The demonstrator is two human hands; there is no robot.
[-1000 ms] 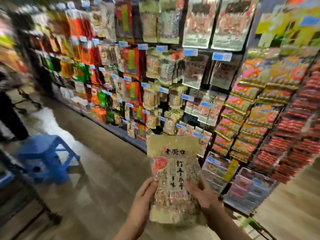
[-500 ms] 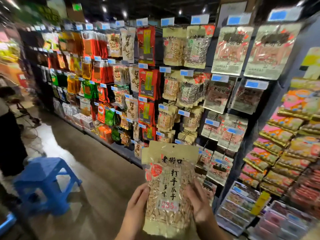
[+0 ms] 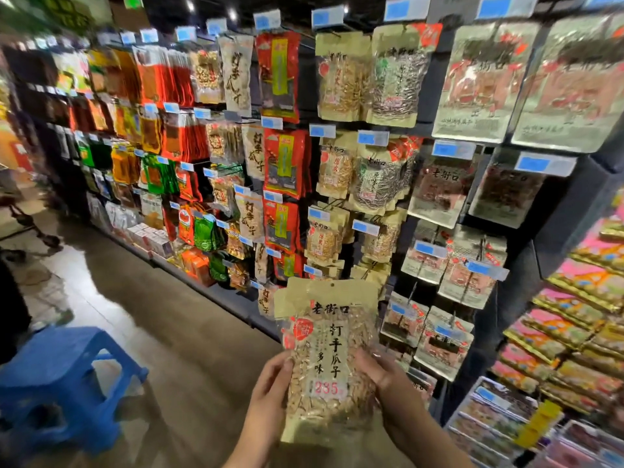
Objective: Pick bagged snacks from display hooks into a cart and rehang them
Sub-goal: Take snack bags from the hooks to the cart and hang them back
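Note:
I hold a tan snack bag (image 3: 329, 359) of seeds upright in front of me, with black characters and a "235" label on its front. My left hand (image 3: 270, 393) grips its left edge and my right hand (image 3: 388, 383) grips its right edge. A small hang hole shows at the bag's top. Right behind it, rows of matching tan seed bags (image 3: 326, 236) hang on display hooks of the dark rack. No cart is visible.
The hook wall (image 3: 280, 157) runs left along the aisle, packed with red, green and tan bags under blue price tags. A blue plastic stool (image 3: 64, 383) stands on the floor at lower left. Angled shelves of pink and yellow packs (image 3: 580, 315) fill the right. A person's dark clothing (image 3: 10, 309) shows at far left.
My view has tilted up and closer to the rack, so higher rows of hanging bags appear. The bag stays gripped in both hands, slightly raised toward the hooks.

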